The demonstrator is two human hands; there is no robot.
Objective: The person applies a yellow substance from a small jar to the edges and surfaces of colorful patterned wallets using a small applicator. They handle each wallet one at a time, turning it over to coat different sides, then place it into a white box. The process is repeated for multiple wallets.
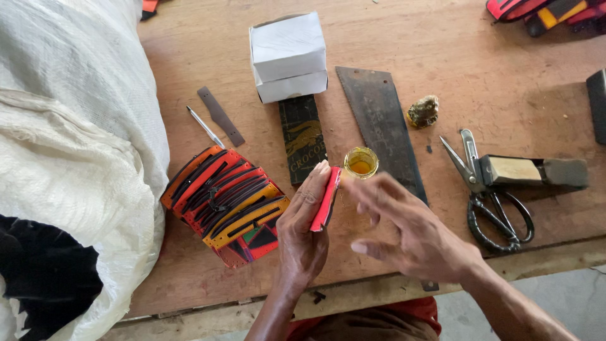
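A white cardboard box point(288, 55) sits at the far side of the wooden table point(492, 69), resting on a dark strip point(303, 140). Beside it lies a saw blade point(379, 126), with a small yellowish lump point(423, 112) near it. Black-handled scissors point(492, 202) lie to the right, touching a block point(530, 170). A white sack point(69, 139) fills the left.
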